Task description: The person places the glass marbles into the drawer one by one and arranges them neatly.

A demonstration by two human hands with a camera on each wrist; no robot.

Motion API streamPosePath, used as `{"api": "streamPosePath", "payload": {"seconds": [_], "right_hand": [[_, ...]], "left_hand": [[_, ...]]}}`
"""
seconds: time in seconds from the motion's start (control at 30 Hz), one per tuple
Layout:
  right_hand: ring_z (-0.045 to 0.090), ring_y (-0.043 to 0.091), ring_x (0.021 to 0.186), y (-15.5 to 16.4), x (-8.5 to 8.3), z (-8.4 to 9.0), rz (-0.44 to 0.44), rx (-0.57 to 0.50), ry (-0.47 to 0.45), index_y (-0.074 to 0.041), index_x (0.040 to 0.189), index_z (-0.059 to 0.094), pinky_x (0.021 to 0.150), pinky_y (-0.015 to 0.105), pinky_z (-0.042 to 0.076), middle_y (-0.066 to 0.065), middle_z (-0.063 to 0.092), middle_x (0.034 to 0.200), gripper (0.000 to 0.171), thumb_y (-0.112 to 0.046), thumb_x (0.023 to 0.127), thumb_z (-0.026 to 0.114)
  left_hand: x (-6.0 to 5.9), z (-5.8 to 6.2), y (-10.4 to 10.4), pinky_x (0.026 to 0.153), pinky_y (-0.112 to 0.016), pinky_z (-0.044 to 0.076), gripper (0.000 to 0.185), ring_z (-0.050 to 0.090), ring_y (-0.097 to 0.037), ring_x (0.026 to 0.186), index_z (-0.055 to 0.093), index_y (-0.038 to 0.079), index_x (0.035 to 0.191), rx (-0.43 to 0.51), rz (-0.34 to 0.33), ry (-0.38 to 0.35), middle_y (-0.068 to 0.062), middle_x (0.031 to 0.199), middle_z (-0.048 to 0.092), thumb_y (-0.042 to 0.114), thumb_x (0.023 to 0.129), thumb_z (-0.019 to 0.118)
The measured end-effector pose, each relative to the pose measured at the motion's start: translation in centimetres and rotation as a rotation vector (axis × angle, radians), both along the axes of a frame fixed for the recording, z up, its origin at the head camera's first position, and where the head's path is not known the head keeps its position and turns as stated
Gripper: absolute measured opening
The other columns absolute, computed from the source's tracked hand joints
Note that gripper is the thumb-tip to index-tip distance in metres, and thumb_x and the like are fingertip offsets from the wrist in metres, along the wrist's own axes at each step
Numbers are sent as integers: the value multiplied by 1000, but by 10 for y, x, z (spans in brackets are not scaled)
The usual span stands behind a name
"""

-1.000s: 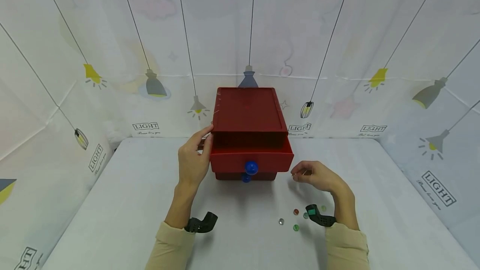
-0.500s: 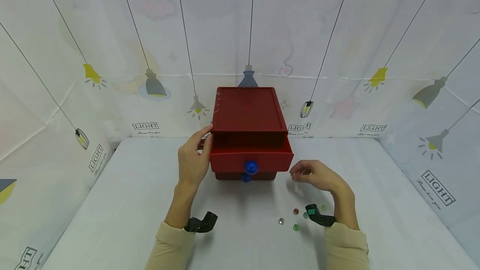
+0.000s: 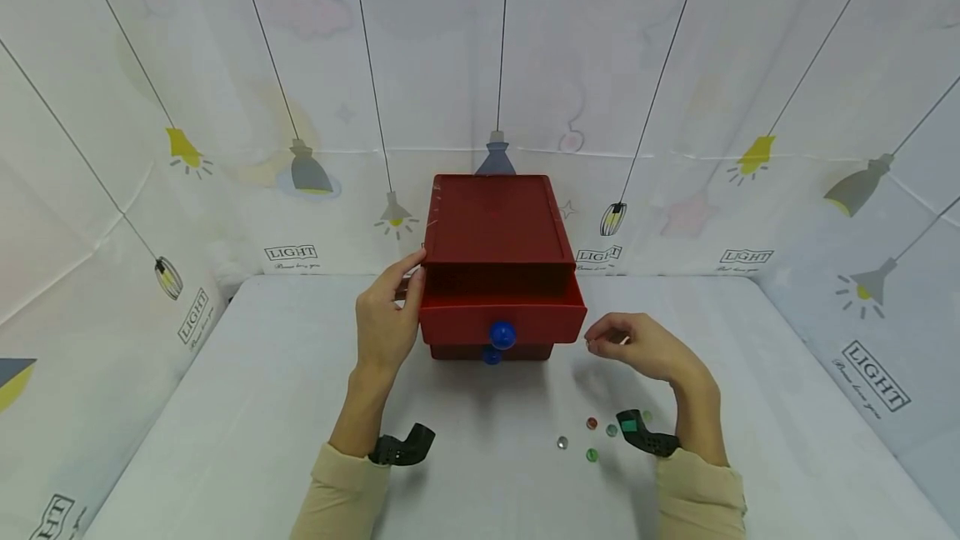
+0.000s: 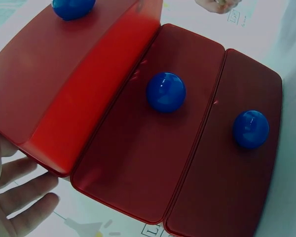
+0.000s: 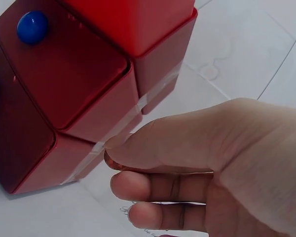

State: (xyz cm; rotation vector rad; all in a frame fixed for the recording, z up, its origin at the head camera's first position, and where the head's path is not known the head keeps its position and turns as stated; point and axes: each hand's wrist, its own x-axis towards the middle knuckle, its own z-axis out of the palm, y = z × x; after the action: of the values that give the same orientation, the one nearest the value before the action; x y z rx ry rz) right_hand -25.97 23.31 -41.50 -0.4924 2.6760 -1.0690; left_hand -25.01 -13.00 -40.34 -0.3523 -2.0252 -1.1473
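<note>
Now the left hand (image 3: pixel 385 325) steadies the cabinet (image 3: pixel 495 227) with straight fingers, while the right hand (image 3: pixel 637 346), fingers pinched on something hidden, must travel to the open drawer (image 3: pixel 501 312) at 10 o'clock.

Cream sleeves (image 3: pixel 341 494), black wrist cameras (image 3: pixel 403 447).

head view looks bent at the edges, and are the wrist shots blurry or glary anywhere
Head view: wide-angle, wall lines bow outward; soft shadows under the red drawer box. Left wrist view: small glare spots on the blue knobs, left hand soft at the edge. Right wrist view: right hand close and slightly soft.
</note>
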Motion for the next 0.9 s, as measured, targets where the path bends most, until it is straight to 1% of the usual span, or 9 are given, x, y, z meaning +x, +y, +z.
{"api": "streamPosePath", "payload": {"seconds": [0.2, 0.47, 0.73, 0.9], "right_hand": [[62, 18, 93, 1, 4, 6, -32, 21, 18, -11, 108, 71, 81, 32, 52, 3, 71, 100, 22, -28, 95, 67], [62, 20, 93, 1, 9, 14, -42, -12, 35, -12, 105, 71, 81, 34, 51, 3, 71, 98, 20, -28, 95, 67], [61, 21, 92, 2, 11, 18, -54, -6, 49, -14, 104, 70, 78, 33, 50, 4, 70, 98, 18, -29, 96, 66], [60, 21, 90, 1, 14, 20, -59, -7, 73, -15, 103, 71, 75, 33, 50, 3, 69, 95, 16, -28, 95, 66]], "left_hand": [[0, -1, 0, 76, -36, 64, 30, 76, -23, 92, 68, 9, 129, 2, -1, 9, -8, 126, 72, 16, 102, 58], [1, -1, 0, 76, -36, 64, 30, 76, -23, 92, 67, 10, 130, -3, 5, 9, -8, 126, 71, 17, 102, 59], [1, -1, 1, 76, -38, 64, 30, 76, -25, 90, 67, 9, 130, 3, -5, 15, -9, 125, 72, 17, 101, 59], [1, -1, 1, 76, -37, 64, 31, 76, -24, 89, 67, 10, 131, -2, -2, 10, -9, 126, 71, 16, 101, 59]]}}
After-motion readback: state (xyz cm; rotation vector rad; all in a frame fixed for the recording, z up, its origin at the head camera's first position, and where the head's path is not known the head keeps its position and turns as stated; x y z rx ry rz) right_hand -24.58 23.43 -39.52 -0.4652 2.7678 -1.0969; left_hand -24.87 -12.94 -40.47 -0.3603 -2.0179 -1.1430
